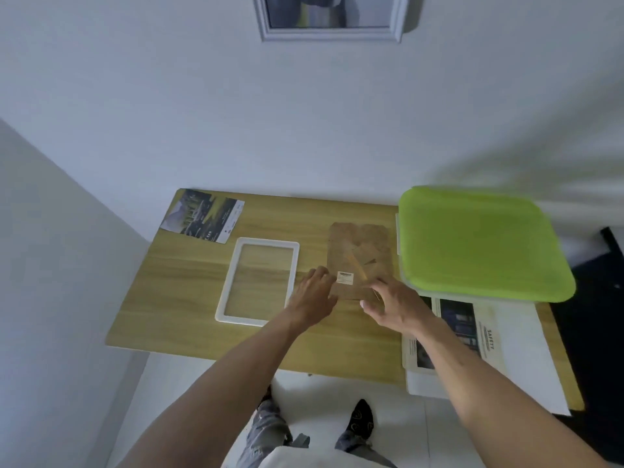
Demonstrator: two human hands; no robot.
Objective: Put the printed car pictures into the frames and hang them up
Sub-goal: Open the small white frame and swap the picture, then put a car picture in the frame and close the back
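Note:
An empty white picture frame (225, 300) lies flat on the wooden table (175, 298), its glass showing the wood. To its right lies the brown backing board (359, 244) with a small white label. My left hand (315, 295) rests with spread fingers at the board's near left corner. At the near right corner my right hand (391, 305) touches the board's edge, fingers apart. A printed car picture (202, 216) lies at the table's far left corner. More printed sheets (472, 332) lie at the right under my right forearm.
A box with a bright green lid (479, 244) takes up the table's far right. One framed picture (332, 16) hangs on the white wall above. A side wall stands close on the left. My legs and feet show below the table's near edge.

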